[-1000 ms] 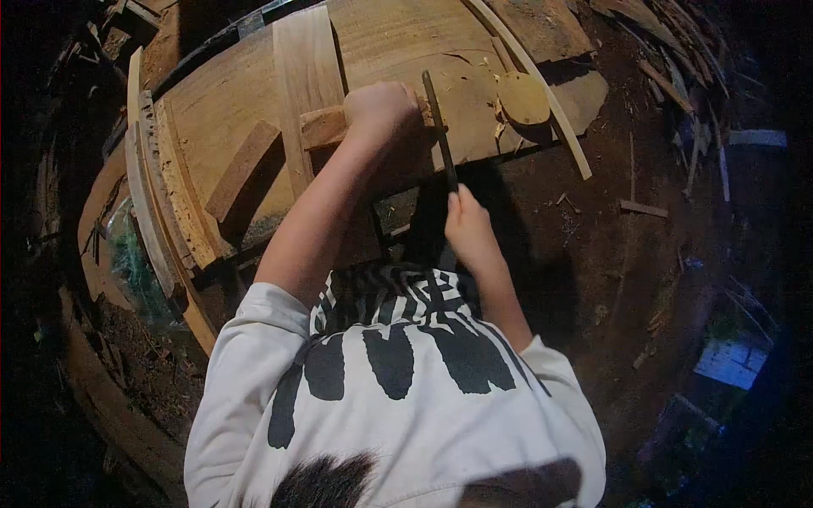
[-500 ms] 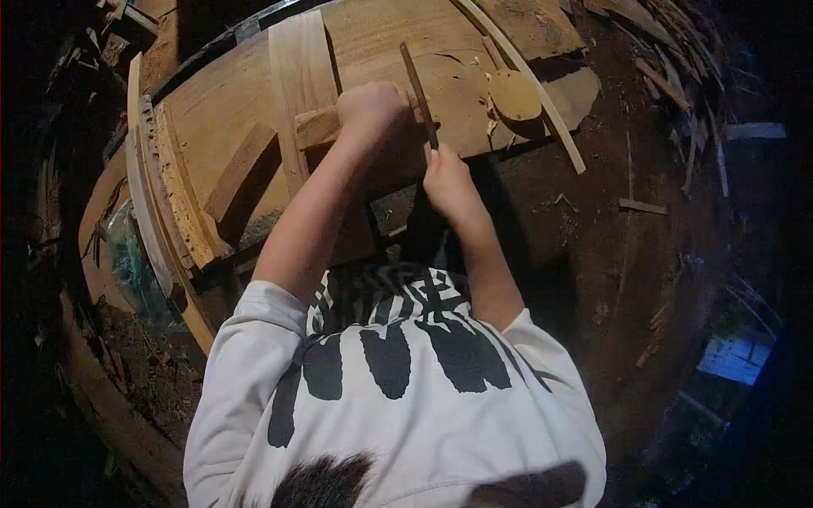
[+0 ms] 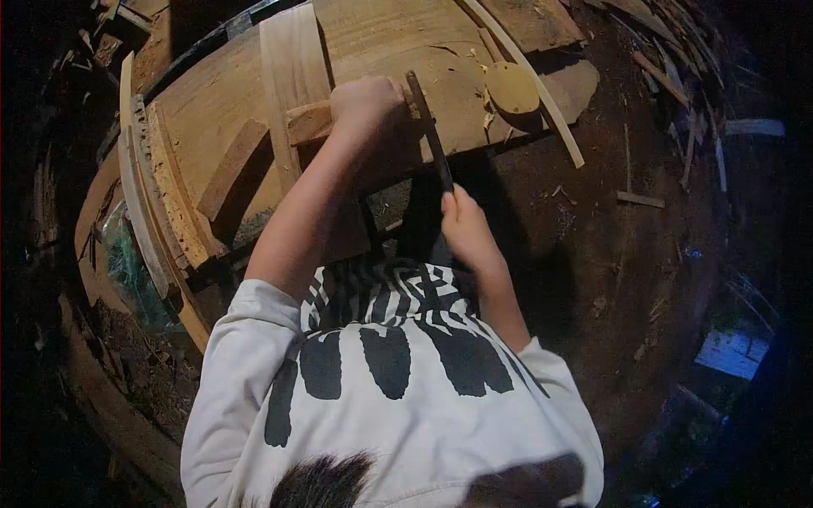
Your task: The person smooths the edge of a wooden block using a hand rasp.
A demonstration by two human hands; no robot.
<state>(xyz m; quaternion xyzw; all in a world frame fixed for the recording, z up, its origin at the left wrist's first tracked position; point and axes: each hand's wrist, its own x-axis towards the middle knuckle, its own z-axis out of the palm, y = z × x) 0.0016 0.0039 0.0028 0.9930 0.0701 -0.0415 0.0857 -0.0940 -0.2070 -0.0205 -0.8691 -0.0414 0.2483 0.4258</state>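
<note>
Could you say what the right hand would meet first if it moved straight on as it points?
Probably the near edge of the wooden worktop, though the right hand might pass above it.

Shows brown, earth-like floor strewn with wood scraps. Has timber pile at upper right, pale sheet at right. Reads brighter over plank-topped bench, near-black at edges.

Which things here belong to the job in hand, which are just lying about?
In use:
left hand on short wood block
right hand gripping dark tool

Apparently just lying about:
round wooden disc
thick loose block
pale curved strip
green plastic
</note>
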